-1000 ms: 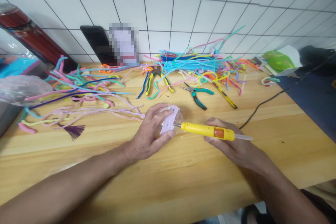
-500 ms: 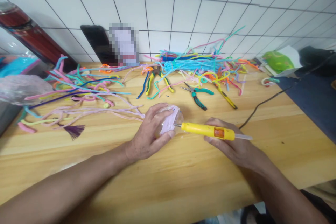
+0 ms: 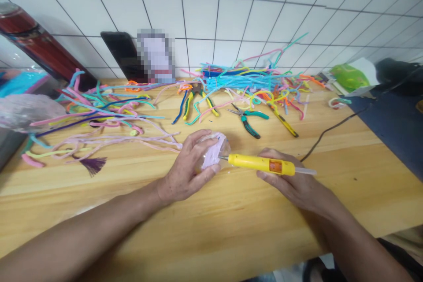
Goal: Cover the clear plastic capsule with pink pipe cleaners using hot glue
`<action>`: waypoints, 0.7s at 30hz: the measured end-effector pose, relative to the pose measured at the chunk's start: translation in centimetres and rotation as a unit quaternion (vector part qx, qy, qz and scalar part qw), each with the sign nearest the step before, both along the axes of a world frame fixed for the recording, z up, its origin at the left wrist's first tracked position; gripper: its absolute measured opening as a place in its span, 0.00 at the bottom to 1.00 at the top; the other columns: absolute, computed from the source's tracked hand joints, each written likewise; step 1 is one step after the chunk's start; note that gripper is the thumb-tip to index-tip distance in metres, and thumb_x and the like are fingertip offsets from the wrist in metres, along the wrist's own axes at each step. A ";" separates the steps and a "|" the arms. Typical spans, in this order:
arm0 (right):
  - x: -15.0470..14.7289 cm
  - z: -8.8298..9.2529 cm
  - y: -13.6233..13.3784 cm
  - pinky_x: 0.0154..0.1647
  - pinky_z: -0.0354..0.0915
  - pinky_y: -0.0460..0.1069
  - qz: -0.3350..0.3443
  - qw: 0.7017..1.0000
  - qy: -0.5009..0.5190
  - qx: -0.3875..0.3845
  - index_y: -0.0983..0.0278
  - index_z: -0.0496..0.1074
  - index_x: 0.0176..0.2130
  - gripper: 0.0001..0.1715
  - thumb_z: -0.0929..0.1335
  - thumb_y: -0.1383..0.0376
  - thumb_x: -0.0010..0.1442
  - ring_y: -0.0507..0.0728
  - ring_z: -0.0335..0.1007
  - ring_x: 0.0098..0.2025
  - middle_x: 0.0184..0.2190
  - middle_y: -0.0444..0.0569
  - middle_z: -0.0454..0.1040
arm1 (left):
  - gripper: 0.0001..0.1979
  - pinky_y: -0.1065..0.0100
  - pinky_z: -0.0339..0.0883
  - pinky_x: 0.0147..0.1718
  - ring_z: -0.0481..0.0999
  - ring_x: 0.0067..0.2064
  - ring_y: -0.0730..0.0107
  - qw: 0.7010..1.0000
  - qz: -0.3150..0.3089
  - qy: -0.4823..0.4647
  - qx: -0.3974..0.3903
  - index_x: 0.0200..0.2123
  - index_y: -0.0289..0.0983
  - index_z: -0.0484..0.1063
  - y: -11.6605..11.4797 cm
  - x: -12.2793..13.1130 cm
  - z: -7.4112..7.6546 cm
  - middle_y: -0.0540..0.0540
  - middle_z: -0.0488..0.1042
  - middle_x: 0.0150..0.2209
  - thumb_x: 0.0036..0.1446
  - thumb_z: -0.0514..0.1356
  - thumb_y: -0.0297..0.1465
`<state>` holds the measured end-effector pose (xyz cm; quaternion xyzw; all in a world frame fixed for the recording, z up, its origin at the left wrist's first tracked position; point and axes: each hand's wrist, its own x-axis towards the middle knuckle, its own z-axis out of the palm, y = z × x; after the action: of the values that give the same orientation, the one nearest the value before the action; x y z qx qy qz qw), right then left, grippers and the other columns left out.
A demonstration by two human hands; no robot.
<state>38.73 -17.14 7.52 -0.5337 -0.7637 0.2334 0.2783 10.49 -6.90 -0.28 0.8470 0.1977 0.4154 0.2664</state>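
Observation:
My left hand (image 3: pixel 190 165) is closed around a clear, rounded plastic piece with a lilac fuzzy covering (image 3: pixel 213 153), perhaps part of a bottle. Lilac pipe cleaners (image 3: pixel 132 140) trail off to its left across the wood. In my right hand (image 3: pixel 291 176) is a yellow hot glue gun (image 3: pixel 253 164), gripped by its handle, which is mostly hidden. Its metal nozzle meets the lilac covering, or lies just over it; I cannot tell which. A translucent glue stick (image 3: pixel 306 171) sticks out of its rear end.
Behind my hands lie green-handled pliers (image 3: pixel 249 122), yellow-and-green pliers (image 3: pixel 198 99) and a yellow cutter (image 3: pixel 284 121). Pipe cleaners (image 3: pixel 244 81) are heaped along the tiled wall, more at left. A black phone (image 3: pixel 124 55) leans there. A black cable (image 3: pixel 330 128) crosses the right side.

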 end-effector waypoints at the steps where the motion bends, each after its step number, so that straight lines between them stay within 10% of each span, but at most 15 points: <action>1: 0.0 0.0 0.0 0.41 0.75 0.54 -0.001 1.000 -0.001 -0.003 0.57 0.71 0.45 0.01 0.68 0.65 0.73 0.60 0.78 0.38 0.39 0.49 0.80 | 0.34 0.45 0.65 0.70 0.63 0.73 0.51 1.000 -0.001 0.000 0.000 0.75 0.49 0.58 0.0 0.0 0.0 0.36 0.65 0.69 0.72 0.64 0.30; 21: 0.0 0.0 0.0 0.40 0.75 0.54 0.007 1.000 -0.008 0.014 0.56 0.71 0.44 0.03 0.67 0.65 0.73 0.60 0.79 0.38 0.39 0.48 0.80 | 0.32 0.44 0.66 0.70 0.63 0.74 0.51 1.000 0.002 0.008 0.005 0.75 0.49 0.58 0.0 -0.1 0.0 0.36 0.65 0.69 0.72 0.64 0.32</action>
<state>38.77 -17.11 7.56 -0.5261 -0.7731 0.2204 0.2776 10.42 -6.91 -0.26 0.8512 0.1994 0.4098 0.2602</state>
